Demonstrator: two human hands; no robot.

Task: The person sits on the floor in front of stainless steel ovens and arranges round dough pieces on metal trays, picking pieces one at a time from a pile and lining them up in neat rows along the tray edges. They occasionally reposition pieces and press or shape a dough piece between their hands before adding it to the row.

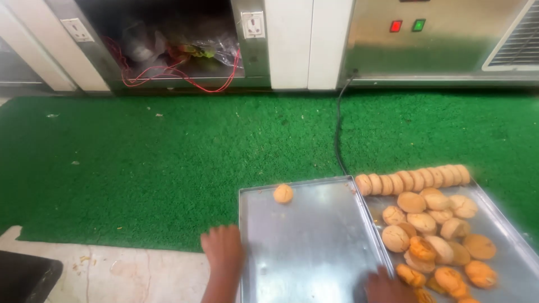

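L hand (223, 248) rests w/ fingers curled at the left edge of an empty steel tray (314, 247), touching its rim, gripping nothing. R hand (387, 287) is at the tray's bottom right corner, mostly cut off by the frame; can't tell its grip. One cookie (283, 193) sits alone near the tray's top left corner. Just right, a 2nd tray (505, 224) overlaps the first and holds a pile of cookies (432, 224), w/ a row stood on edge along its top edge. Both trays lie on green turf (168, 163), by a bare floor strip (123, 275).
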